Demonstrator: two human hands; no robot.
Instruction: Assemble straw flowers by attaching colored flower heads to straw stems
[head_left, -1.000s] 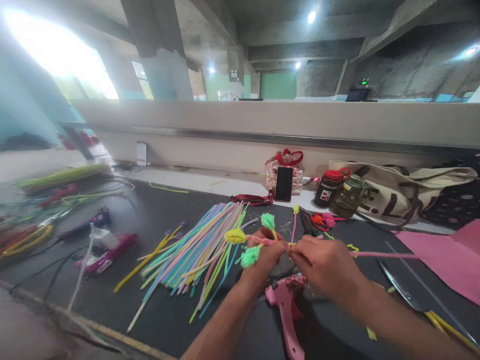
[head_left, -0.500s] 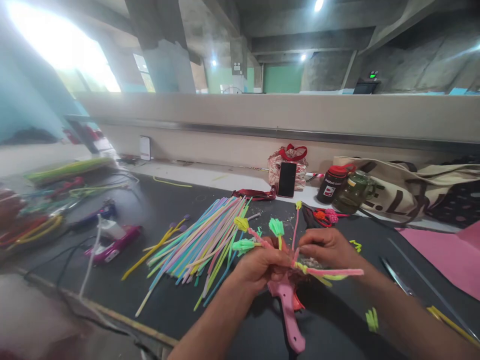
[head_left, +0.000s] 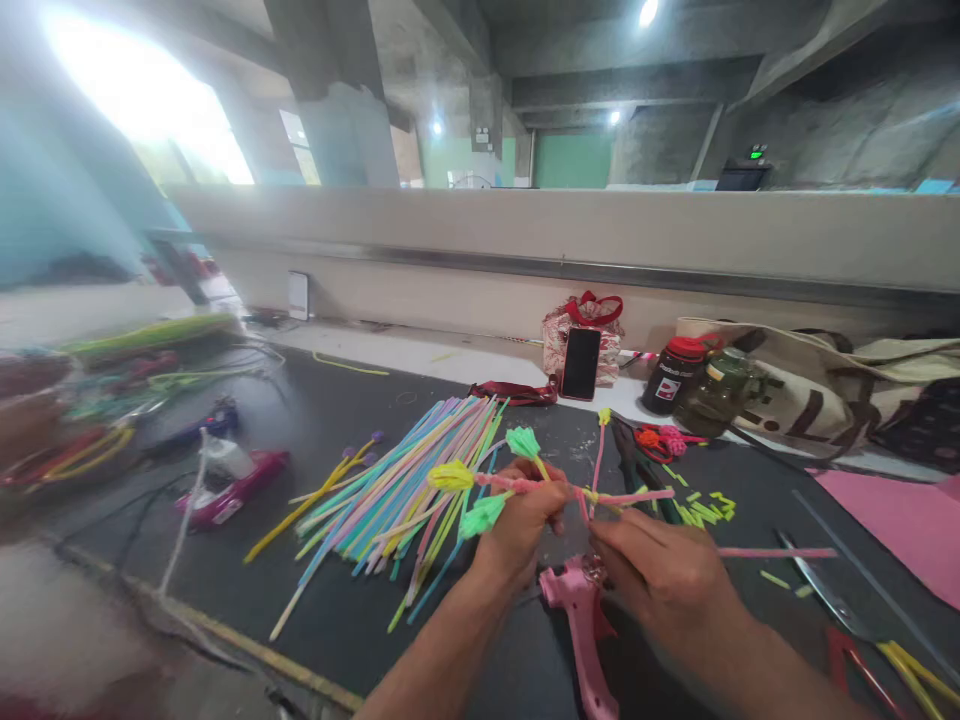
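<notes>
My left hand (head_left: 521,520) is closed in a pinch on a cluster of pipe-cleaner flowers with pink and yellow stems. Left of its fingers stick out a yellow bud (head_left: 451,476) and two green buds, one upper (head_left: 523,441) and one lower (head_left: 481,515). My right hand (head_left: 660,565) pinches the low end of an upright pink pipe-cleaner stem (head_left: 599,450) topped by a small yellow bud (head_left: 604,416). A horizontal pink stem (head_left: 637,497) crosses it at a yellow wrap. Below the hands lies a pink glue gun (head_left: 581,630), its nozzle partly hidden by my right hand.
A pile of pastel pipe cleaners (head_left: 405,480) lies left of my hands. To the right are scissors (head_left: 821,580), yellow-green snippets (head_left: 705,512) and pink paper (head_left: 892,530). Behind stand a phone (head_left: 580,363), a black bottle (head_left: 675,375) and a canvas bag (head_left: 795,390).
The cluster has swung toward the left and lies flatter. My right hand has come lower and turned palm down, uncovering snippets behind it. More of the glue gun's top shows.
</notes>
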